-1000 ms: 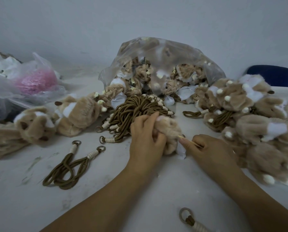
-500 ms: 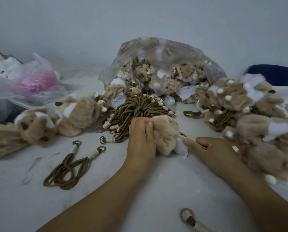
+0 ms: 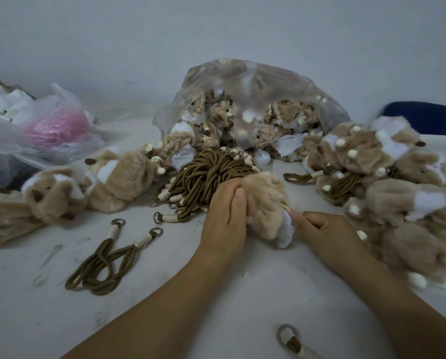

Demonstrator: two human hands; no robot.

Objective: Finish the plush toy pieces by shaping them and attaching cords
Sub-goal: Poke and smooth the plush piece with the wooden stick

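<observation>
A tan plush piece (image 3: pixel 264 203) with a white patch at its lower edge sits on the white table between my hands. My left hand (image 3: pixel 225 218) grips its left side, fingers curled over the fur. My right hand (image 3: pixel 325 234) pinches a thin pale stick (image 3: pixel 285 207) whose tip pokes into the piece's right side. Just behind lies a pile of brown cords (image 3: pixel 206 174) with white wrapped ends and metal rings. Two loose cords (image 3: pixel 108 257) lie at the front left.
An open clear bag of plush pieces (image 3: pixel 255 107) stands at the back. Shaped plush toys are heaped at the right (image 3: pixel 398 182) and left (image 3: pixel 61 190). Plastic bags with pink stuff (image 3: pixel 53 125) sit far left. A cord ring (image 3: pixel 286 335) lies near the front edge.
The plush piece has been turned and pulled nearer. My left hand's fingers have closed tighter on it, and my right hand has pushed the stick further in.
</observation>
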